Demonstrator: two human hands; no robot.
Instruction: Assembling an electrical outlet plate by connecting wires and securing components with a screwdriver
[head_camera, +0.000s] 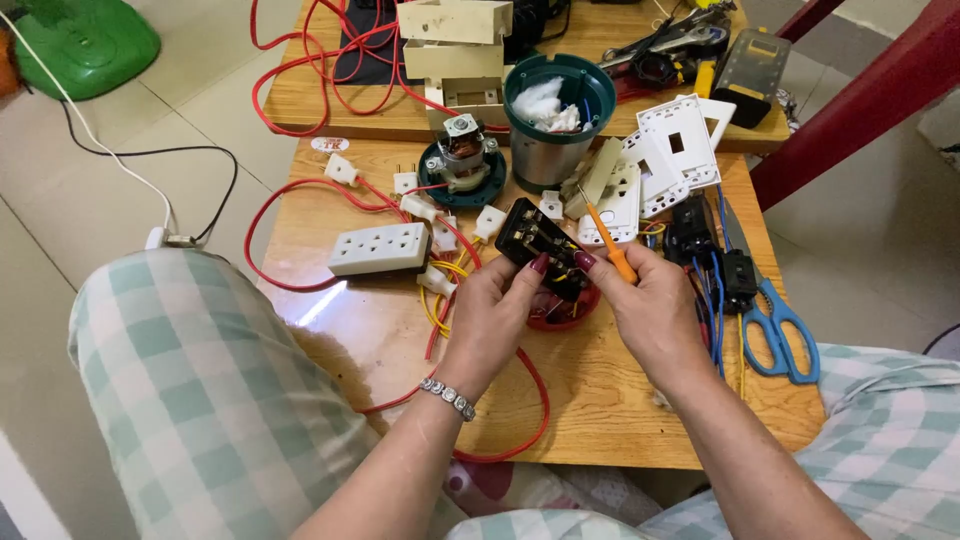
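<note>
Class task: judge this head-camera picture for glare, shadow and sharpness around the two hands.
Head view: bright glare streak on the wooden table beside the white socket strip; soft, even light with faint shadows under the left hand and right hand; black switch block and orange screwdriver sharp; edges bend slightly outward.

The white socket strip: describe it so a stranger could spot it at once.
Start at the small wooden table between the person's knees and look to its left half. The white socket strip lies there flat, left of the left hand, ringed by red wire. It is the only long white block with rows of plug holes; the small white connectors nearby are much smaller.
</note>
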